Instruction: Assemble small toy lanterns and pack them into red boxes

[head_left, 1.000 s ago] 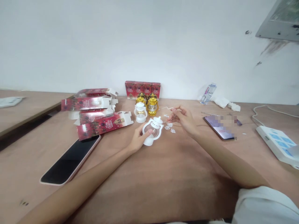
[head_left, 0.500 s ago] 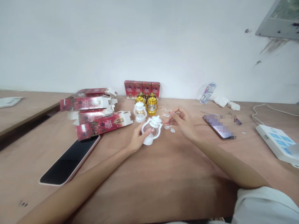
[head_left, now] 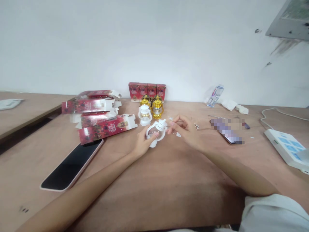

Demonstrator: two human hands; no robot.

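My left hand (head_left: pixel 144 141) is wrapped round a small white lantern (head_left: pixel 152 144) with a clear middle, tilted with its cap to the right. Close to the cap's right side, my right hand (head_left: pixel 184 130) pinches with thumb and fingertips. The thin wire handle seen there half a second ago hardly shows now against the fingers. Behind the held lantern stands another white lantern (head_left: pixel 145 120), upright. A gold lantern (head_left: pixel 157 111) is beside it, with more gold ones partly hidden. Small white tags (head_left: pixel 178 134) lie under my right hand.
Several opened red boxes (head_left: pixel 108 129) are piled at left, one over a phone (head_left: pixel 72 166). Upright red boxes (head_left: pixel 147 88) stand against the wall. At right are another phone (head_left: pixel 227 132), a clear bottle (head_left: pixel 215 96), crumpled tissue (head_left: pixel 229 104) and a power strip (head_left: pixel 286 148).
The held lantern has tipped further to the right. My right hand has moved slightly left and down, bringing its fingertips to the lantern's cap; the wire no longer shows clearly.
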